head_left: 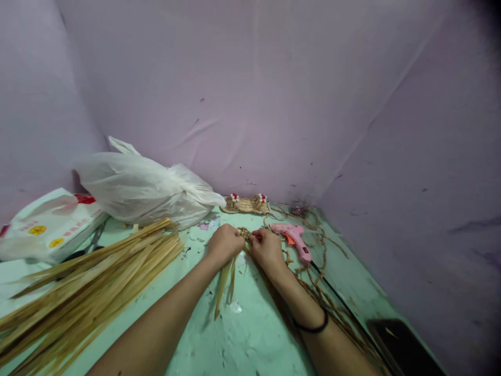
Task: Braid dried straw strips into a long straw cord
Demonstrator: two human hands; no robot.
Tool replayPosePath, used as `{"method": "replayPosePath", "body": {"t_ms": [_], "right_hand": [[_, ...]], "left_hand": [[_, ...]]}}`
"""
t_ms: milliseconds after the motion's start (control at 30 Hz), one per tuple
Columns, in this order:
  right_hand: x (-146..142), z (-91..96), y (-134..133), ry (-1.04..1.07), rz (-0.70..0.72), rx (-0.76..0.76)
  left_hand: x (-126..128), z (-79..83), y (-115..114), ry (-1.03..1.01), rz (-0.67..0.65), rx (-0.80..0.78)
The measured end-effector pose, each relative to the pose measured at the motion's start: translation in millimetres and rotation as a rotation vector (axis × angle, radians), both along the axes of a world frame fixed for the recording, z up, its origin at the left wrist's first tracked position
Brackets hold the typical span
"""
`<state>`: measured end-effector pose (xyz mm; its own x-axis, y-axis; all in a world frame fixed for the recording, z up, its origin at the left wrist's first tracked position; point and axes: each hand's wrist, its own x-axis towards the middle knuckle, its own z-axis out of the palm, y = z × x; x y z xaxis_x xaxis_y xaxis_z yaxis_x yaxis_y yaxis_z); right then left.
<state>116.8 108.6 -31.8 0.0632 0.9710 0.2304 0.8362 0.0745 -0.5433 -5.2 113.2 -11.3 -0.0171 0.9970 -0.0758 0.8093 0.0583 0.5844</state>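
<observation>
Both hands meet over the middle of the green table. My left hand (226, 242) is closed, its fingers pinching a small braided piece of dried leaf strips (245, 233). From the other side my right hand (268, 249) pinches the same piece, thumb and fingertips together. Loose dried strips (223, 282) hang down from the braid below my left hand, and more run under my right forearm. The fingers hide part of the braid. Just right of my right hand lies a pink glue gun (294, 236) with an orange trigger.
A bundle of dried leaf strips (102, 282) spreads over the left. Behind it lie a tied white plastic bag (144, 183) and a white box (50, 222). A woven piece with red-and-white beads (246, 205) rests by the wall. Braided cord (323, 250) and a dark phone (403, 344) are right.
</observation>
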Motion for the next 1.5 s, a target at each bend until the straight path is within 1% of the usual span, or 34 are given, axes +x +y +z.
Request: {"method": "replayPosePath", "body": {"t_ms": [100,200,267,633,700,800,867,967,1100,1167,1300,1400,1500], "right_hand": [[-4,2.9,-4,-0.022,-0.054,0.008],[-7,7.6,-11,-0.041,-0.138,-0.039],[-8,10.5,-17,-0.055,-0.157,-0.070],[-7,17.3,-38,-0.112,-0.008,-0.065],[-8,17.2,-42,-0.119,0.023,-0.052],[-7,15.7,-45,-0.099,0.061,-0.026],[-4,14.5,-44,-0.061,0.076,-0.023],[3,12.5,-37,-0.001,0.056,-0.031],[7,10.1,-27,0.006,0.039,-0.032],[6,10.8,-24,-0.026,0.047,-0.036],[6,16.9,-15,-0.132,0.040,-0.088],[6,20.9,-5,-0.222,0.026,-0.138],[8,21.3,-2,-0.276,0.038,-0.146]], "left_hand": [[0,-2.2,2,0.011,-0.011,-0.003],[1,-3.5,2,0.021,-0.021,0.015],[1,-3.7,2,0.023,-0.025,0.025],[1,-5.6,5,-0.025,-0.057,0.018],[1,-7.1,6,-0.044,-0.063,0.020],[-1,-11.5,9,-0.088,-0.105,0.030],[-2,-14.6,11,-0.119,-0.137,0.024],[-4,-16.2,14,-0.155,-0.184,0.003],[-7,-10.8,11,-0.116,-0.274,0.018],[-7,-7.0,8,-0.069,-0.298,0.017],[-6,-3.1,5,-0.006,-0.303,0.017],[-7,-4.4,5,-0.023,-0.310,0.011],[-8,-7.6,5,-0.085,-0.326,-0.009]]}}
